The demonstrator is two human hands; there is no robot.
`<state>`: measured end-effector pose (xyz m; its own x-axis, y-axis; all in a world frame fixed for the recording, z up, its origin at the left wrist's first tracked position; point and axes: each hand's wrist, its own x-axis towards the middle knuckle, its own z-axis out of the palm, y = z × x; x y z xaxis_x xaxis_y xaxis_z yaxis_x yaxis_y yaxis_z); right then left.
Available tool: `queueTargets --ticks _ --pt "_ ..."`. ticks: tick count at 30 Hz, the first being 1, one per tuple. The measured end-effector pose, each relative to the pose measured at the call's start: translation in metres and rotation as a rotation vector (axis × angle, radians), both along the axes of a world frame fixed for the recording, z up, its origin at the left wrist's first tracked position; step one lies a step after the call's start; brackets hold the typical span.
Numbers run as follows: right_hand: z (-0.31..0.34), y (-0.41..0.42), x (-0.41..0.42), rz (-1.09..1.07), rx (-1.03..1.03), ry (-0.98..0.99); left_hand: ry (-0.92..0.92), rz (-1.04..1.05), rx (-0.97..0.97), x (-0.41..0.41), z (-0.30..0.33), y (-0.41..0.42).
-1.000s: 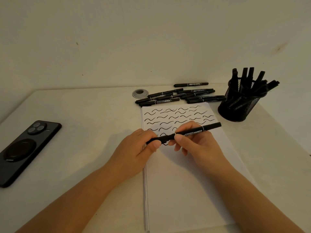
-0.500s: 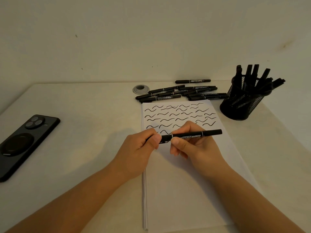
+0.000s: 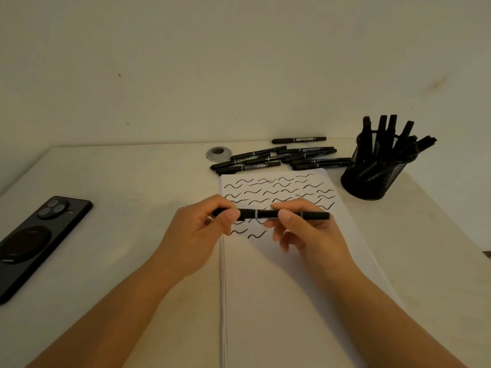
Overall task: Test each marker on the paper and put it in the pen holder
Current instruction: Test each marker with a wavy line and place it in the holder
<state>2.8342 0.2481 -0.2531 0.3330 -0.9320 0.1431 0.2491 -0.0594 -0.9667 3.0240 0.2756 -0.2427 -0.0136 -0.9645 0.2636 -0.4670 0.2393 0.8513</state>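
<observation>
Standing by the table [image 3: 132, 181], I'd start with the big surfaces: the paper [image 3: 279, 288] lies in front of the person, its top part covered in rows of black squiggles, with bare sheet below. Ink could smear if a wrist drags over the freshest marks near the hands.

Off to the left lies a phone [image 3: 34, 243], well apart from the work. At the far right stands the pen holder [image 3: 372, 179], a mesh cup already crowded with markers that lean outward; pushing another in carelessly could tip it or knock one out.

Behind the paper lies the pile of loose markers [image 3: 279, 158], waiting their turn, near a small grey disc [image 3: 218, 153]. They could roll if nudged.

Both hands hold one marker [image 3: 265, 213] level above the squiggles. The left hand [image 3: 196, 235] pinches its left end, probably the cap; the right hand [image 3: 310, 235] grips the barrel between thumb and fingers. If the cap is not seated fully, I'd guess the tip dries out or stains the holder.
</observation>
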Motion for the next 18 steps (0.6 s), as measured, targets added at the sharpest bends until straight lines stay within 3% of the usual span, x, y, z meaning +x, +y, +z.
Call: queueTargets --ticks 2,6,14,18 --pt "0.002 -0.004 -0.004 -0.101 0.032 0.015 0.040 0.074 -0.003 0.004 0.002 -0.002" --pt "0.008 -0.008 -0.005 -0.167 -0.040 0.315 0.060 0.154 -0.014 0.004 0.014 -0.012" --pt "0.049 -0.021 -0.019 -0.227 -0.461 0.752 -0.317 -0.004 -0.100 -0.040 0.048 -0.040" --pt "0.061 -0.031 -0.040 -0.317 -0.552 0.827 -0.299 -0.013 -0.177 -0.063 0.060 -0.055"
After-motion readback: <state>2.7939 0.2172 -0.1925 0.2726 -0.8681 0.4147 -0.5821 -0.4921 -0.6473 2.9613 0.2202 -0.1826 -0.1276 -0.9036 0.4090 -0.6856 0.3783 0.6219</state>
